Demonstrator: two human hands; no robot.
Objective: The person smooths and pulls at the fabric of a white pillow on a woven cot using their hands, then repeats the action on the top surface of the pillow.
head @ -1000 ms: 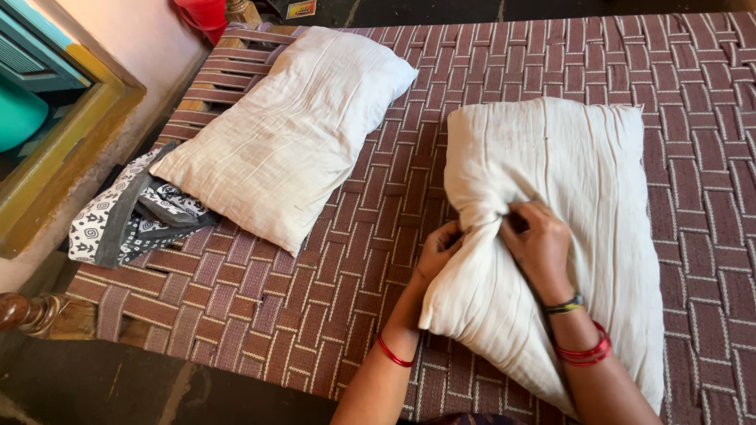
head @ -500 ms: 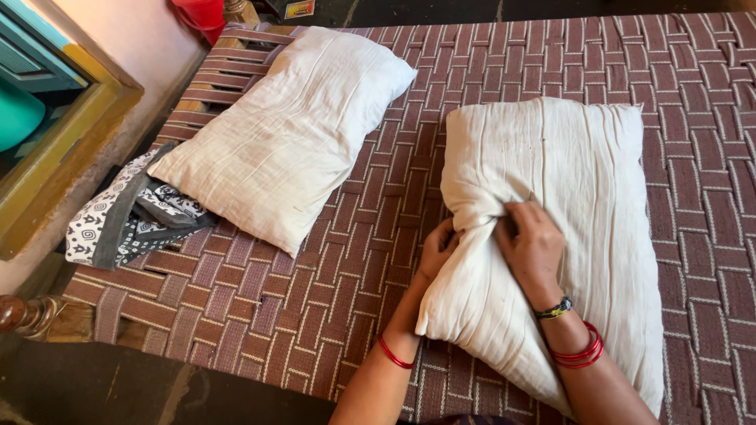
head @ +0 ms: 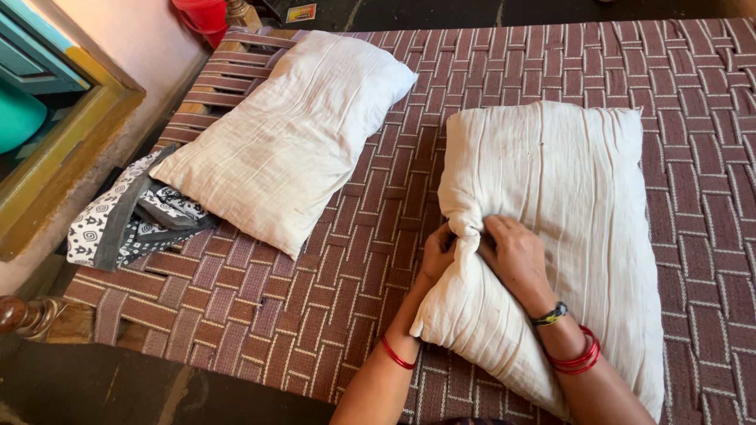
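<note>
Your near pillow [head: 551,228] lies on the woven cot [head: 315,299], toward its near edge, right of the middle. Its left edge is pinched into a tight gather. Your left hand [head: 437,256] has its fingers [head: 442,236] closed on that gathered cloth from the left side. Your right hand [head: 516,256] presses on the gather from the right, fingers curled into the fabric and gripping it. Red bangles [head: 579,358] on your right wrist, plus a dark band above them; one red bangle on the left wrist.

A second pillow [head: 295,134] lies well apart, near the cot's far left corner, tilted. Its near end rests on a folded black-and-white printed cloth [head: 126,216] at the cot's left edge. Nothing lies between the two pillows, only bare webbing. Off the far left corner, a red container [head: 203,14], contents not visible. Wooden cot leg [head: 27,311] at the near left corner.

Versus half a second ago: the gather is pulled tighter and sits a bit lower, your right hand has slid down toward the near edge, and both hands are closer together.
</note>
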